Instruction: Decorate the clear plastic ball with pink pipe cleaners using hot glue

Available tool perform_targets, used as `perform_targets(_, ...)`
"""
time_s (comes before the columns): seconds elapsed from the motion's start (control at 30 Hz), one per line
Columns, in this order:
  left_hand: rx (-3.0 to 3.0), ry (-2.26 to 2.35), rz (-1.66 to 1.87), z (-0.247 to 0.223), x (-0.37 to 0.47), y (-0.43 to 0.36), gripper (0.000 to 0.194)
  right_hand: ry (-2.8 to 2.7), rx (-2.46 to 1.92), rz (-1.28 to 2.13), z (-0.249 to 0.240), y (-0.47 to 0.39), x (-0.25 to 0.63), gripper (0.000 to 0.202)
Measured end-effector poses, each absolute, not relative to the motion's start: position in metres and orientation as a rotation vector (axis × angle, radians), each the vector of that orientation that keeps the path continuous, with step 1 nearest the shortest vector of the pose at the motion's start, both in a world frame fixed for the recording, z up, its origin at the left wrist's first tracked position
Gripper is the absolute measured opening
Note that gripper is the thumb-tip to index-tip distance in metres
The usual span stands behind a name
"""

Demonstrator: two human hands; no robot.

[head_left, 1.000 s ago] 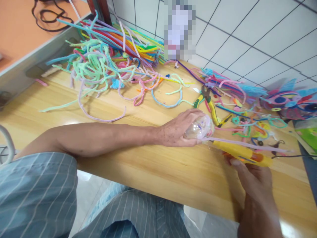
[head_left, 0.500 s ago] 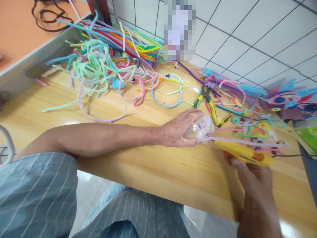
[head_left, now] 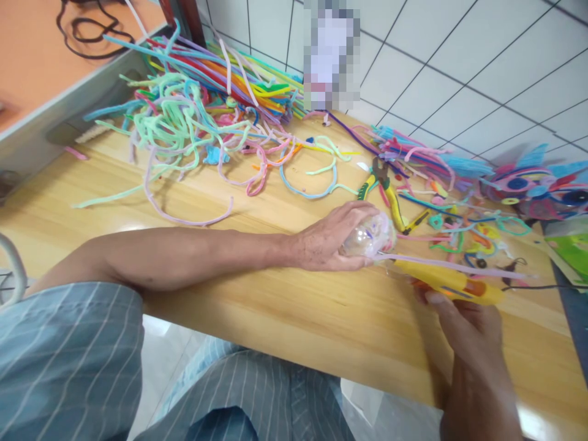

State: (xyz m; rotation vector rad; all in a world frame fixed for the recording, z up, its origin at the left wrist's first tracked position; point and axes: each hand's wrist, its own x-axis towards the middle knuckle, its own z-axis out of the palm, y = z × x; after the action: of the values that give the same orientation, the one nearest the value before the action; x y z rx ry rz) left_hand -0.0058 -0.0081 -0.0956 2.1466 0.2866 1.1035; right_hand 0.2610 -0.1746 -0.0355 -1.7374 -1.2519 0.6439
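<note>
My left hand (head_left: 333, 239) is wrapped around a clear, rounded plastic piece (head_left: 362, 237), perhaps a bottle end, holding it just over the wooden table. A pale pink pipe cleaner (head_left: 450, 264) stretches to the right from that piece. In my right hand (head_left: 473, 324) is a yellow hot glue gun (head_left: 441, 278), its nozzle pointing left at the lower edge of the plastic. Whether the nozzle touches it I cannot tell. Yellow-handled pliers (head_left: 383, 184) lie just beyond the plastic piece.
Pipe cleaners (head_left: 169, 122) are heaped at the back left, with another bundle (head_left: 413, 153) by the tiled wall. A decorated craft with eye shapes (head_left: 537, 187) stands at the right. Behind the glue gun runs a black cord (head_left: 546, 287). Scraps litter the right side.
Almost nothing differs. The glue gun and my right hand have shifted very slightly left, while my left hand keeps its hold on the plastic piece.
</note>
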Motion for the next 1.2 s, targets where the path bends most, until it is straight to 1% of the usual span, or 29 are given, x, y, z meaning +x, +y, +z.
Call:
perform_targets(0.17, 2.157, 0.248, 1.163, -0.0979, -0.0051, -0.0082, 0.081, -1.254, -1.712, 0.666, -0.0332, -0.1758, 0.2568, 0.015)
perform_targets(0.57, 2.152, 0.282, 1.163, -0.0976, -0.0045, -0.0082, 0.080, -1.286, -1.673, 0.621, -0.0348, -0.1727, 0.2612, 0.017)
perform_targets(0.7, 2.157, 0.258, 1.176, -0.0976, -0.0050, -0.0084, 0.078, -1.280, -1.713, 0.623, -0.0362, -0.1737, 0.2638, 0.019)
perform_targets(0.9, 2.136, 0.281, 1.152, -0.0961, -0.0060, -0.0094, 0.078, -1.268, -1.734, 0.654, -0.0351, -0.1731, 0.2610, 0.016)
perform_targets(1.07, 2.134, 0.258, 1.159, -0.0967, -0.0053, -0.0091, 0.079, -1.195, -1.751, 0.624, -0.0343, -0.1732, 0.2572, 0.019)
perform_targets(1.2, 2.165, 0.267, 1.173, -0.0975, -0.0050, -0.0086, 0.078, -1.189, -1.772, 0.668, -0.0325, -0.1729, 0.2567, 0.020)
